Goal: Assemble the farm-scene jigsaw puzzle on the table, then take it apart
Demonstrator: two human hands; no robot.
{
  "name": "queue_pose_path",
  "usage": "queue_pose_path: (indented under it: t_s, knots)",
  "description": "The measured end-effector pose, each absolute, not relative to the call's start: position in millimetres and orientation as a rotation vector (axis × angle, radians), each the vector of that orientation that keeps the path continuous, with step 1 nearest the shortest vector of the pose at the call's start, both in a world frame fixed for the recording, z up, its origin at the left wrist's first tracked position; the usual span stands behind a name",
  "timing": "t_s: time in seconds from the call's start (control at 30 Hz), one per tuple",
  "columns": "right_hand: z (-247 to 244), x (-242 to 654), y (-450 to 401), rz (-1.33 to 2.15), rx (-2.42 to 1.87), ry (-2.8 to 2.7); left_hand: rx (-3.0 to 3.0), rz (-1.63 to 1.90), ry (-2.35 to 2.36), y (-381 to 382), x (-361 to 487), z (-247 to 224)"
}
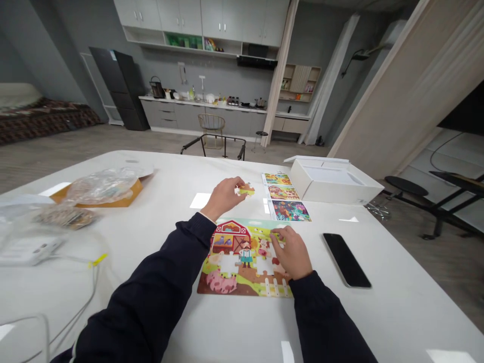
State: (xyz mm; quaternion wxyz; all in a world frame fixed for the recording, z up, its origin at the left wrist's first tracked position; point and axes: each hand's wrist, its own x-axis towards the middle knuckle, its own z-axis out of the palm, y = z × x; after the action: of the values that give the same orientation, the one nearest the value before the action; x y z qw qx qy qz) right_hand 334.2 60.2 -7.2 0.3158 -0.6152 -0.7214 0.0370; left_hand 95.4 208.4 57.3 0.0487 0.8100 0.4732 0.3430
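My left hand is stretched over the far side of the puzzle, its thumb and fingers pinched on a jigsaw piece coloured green and brown. A farm jigsaw puzzle lies flat on the table, showing a red barn, a farmer, a cow and a pink pig. White gaps show beside the farmer, where pieces are out. At the puzzle's right side, by the cow, is my right hand. Its thumb and forefinger tips are close together; whatever is between them is hidden.
Behind the puzzle lie picture cards and a white box. A phone rests at the right. On the left are clear plastic wrapping, an orange tray, a white power strip and cables.
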Motion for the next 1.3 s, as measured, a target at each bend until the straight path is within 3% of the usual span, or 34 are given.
queue_pose_path:
  t_s: [0.17, 0.43, 0.77, 1.3]
  knots:
    - [-7, 333, 61, 0.093, -1.598, -1.901, 2.486, 1.129, 1.076, 131, 94, 72]
    - [-1, 325, 61, 0.229, -1.446, -1.967, 2.385, 1.168, 1.091, 33, 65, 26]
    - [14, 309, 45, 0.799, -1.234, -1.956, 2.329, 1.16, 1.036, 33, 61, 9]
    - [6, 308, 48, 0.911, -1.265, -1.906, 2.321, 1.101, 1.021, 31, 61, 7]
